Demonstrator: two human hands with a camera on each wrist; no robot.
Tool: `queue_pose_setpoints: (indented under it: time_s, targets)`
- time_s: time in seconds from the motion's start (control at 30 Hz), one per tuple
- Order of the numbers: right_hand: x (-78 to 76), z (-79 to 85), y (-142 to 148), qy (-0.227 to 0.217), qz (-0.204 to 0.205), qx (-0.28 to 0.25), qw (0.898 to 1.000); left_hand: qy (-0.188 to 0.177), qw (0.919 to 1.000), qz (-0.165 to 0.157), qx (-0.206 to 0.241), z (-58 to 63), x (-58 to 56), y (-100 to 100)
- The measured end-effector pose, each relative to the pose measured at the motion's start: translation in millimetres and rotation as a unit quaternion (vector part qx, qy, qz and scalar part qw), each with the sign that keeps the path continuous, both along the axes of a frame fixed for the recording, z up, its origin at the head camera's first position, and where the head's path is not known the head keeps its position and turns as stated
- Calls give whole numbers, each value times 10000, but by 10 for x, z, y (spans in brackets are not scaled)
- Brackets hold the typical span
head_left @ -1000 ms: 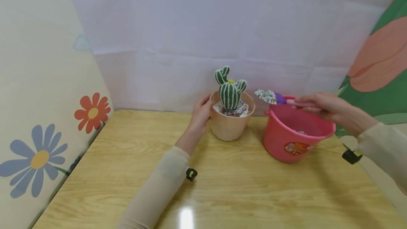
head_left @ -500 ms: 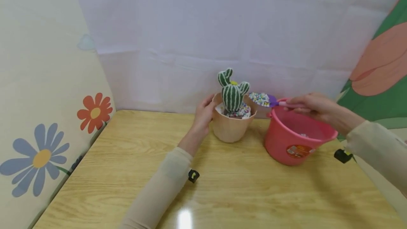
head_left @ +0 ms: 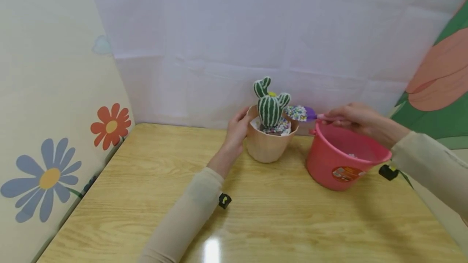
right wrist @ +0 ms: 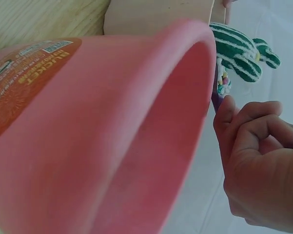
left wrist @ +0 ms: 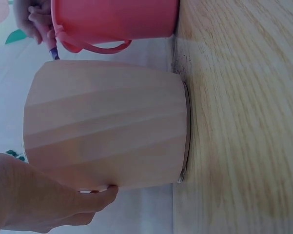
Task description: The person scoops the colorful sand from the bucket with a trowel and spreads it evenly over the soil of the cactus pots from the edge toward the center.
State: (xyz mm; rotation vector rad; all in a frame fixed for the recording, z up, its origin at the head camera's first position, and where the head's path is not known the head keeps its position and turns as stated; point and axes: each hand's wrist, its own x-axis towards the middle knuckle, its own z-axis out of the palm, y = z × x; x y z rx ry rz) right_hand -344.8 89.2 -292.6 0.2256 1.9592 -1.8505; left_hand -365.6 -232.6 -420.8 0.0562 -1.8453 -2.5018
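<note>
My left hand grips the left side of a peach flower pot near its rim. A green-and-white knitted cactus stands in the pot, with multicoloured pebbles around its base. In my right hand is the pink handle of a small trowel, its purple blade heaped with coloured pebbles. The loaded tip is at the right rim of the pot, beside the cactus. In the left wrist view, the fingers lie against the pot's side. The right wrist view shows fingers curled round the handle.
A pink bucket with an orange label stands right of the pot, under my right hand; a few pale bits show inside. Behind the wooden table hangs a white cloth. Flowers are painted on the side panels.
My right hand has moved left with the trowel, bringing its pebble-filled tip from above the bucket's left side to the pot's right rim. The left hand keeps hold of the pot.
</note>
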Motion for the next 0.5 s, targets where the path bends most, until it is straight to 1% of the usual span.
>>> queue_pose_setpoints:
  time_s: [0.07, 0.2, 0.5]
  targets:
    - [-24, -1, -13, -51, -16, -132, 9999, 26, 10000, -6, -8, 3, -3, -1]
    - [-63, 3, -35, -109, -73, -190, 9997, 49, 10000, -3, -65, 4, -10, -1]
    - [-132, 0, -78, 102, 14, 248, 9996, 51, 9999, 25, -106, 6, -5, -1]
